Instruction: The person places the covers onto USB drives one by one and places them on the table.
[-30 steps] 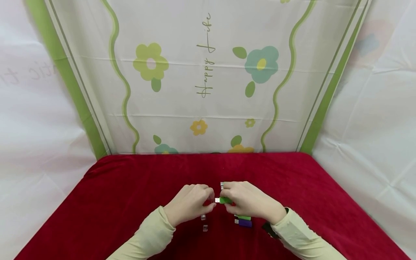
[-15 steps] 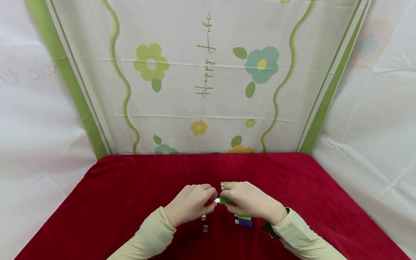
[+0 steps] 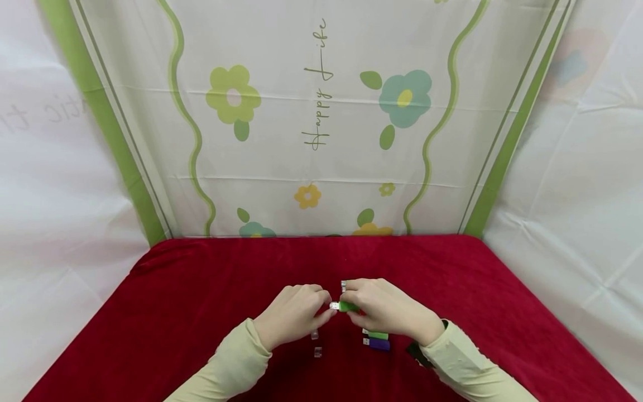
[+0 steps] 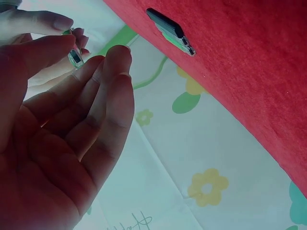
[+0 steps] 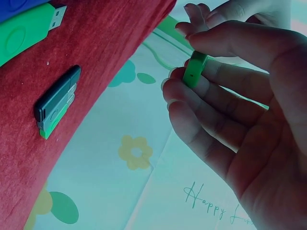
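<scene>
My right hand (image 3: 387, 306) pinches a green USB flash drive (image 3: 348, 307) between thumb and fingers, its metal plug (image 3: 335, 306) pointing left. My left hand (image 3: 293, 312) meets it at the plug end, thumb and forefinger pinching a small clear cap (image 4: 76, 59) that sits over the plug. How far the cap is pushed on, I cannot tell. In the right wrist view the green end of the drive (image 5: 194, 71) shows between the fingertips. Below the left hand, two loose clear caps (image 3: 318, 352) lie on the red cloth.
Below the right hand lie an uncapped green flash drive (image 3: 378, 336) and a purple one (image 3: 379, 345). Beyond the hands, a black flash drive (image 5: 56, 95) lies alongside others with clear caps. Red cloth (image 3: 226, 268) covers the table; a printed curtain (image 3: 281, 151) hangs behind.
The clear cap has come from beside the plug tip to over it. Both hands, holding cap and drive, have risen slightly; the loose drives and caps lie as before.
</scene>
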`<act>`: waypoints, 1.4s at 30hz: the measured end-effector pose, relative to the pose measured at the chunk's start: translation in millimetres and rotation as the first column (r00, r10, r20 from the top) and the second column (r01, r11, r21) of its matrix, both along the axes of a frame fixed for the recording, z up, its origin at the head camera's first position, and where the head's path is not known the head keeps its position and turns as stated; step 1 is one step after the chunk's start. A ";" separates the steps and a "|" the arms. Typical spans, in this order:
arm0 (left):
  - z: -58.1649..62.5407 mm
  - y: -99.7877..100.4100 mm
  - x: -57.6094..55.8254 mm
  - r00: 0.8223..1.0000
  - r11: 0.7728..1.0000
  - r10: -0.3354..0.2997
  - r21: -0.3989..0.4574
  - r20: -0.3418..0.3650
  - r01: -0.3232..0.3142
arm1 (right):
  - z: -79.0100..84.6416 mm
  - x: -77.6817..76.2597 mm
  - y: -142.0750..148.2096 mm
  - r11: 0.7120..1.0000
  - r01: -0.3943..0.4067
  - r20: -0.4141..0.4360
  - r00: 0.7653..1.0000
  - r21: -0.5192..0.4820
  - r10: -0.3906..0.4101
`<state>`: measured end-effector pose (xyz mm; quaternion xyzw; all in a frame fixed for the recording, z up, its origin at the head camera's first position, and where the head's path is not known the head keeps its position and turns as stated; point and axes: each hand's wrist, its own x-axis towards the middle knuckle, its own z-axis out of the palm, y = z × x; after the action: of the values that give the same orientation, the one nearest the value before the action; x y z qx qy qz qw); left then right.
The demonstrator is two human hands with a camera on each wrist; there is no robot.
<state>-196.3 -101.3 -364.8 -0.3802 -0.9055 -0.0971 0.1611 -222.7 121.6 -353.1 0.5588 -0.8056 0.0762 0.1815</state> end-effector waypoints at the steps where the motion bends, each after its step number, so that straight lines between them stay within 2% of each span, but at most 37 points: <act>1: -0.1 0.1 0.0 1.000 1.000 -0.001 0.000 -0.003 0.001 | -0.1 0.0 0.0 1.000 -0.001 0.000 1.000 -0.002 0.001; 13: 0.0 -0.2 0.9 0.999 1.000 -0.027 0.011 -0.036 0.028 | 0.1 0.7 -0.4 1.000 -0.008 -0.011 1.000 -0.012 0.008; 27: 2.8 1.5 2.0 0.999 0.999 -0.037 0.017 0.002 0.037 | 1.5 1.6 -1.2 1.000 -0.012 -0.008 1.000 -0.002 0.012; 42: 1.1 2.8 2.8 0.997 0.999 -0.050 -0.001 -0.053 0.050 | 3.2 3.7 -3.0 0.999 -0.029 0.007 1.000 0.013 0.029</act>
<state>-193.5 -98.5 -363.8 -0.4053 -0.8911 -0.0913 0.1825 -219.1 118.5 -349.9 0.5713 -0.7985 0.0756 0.1741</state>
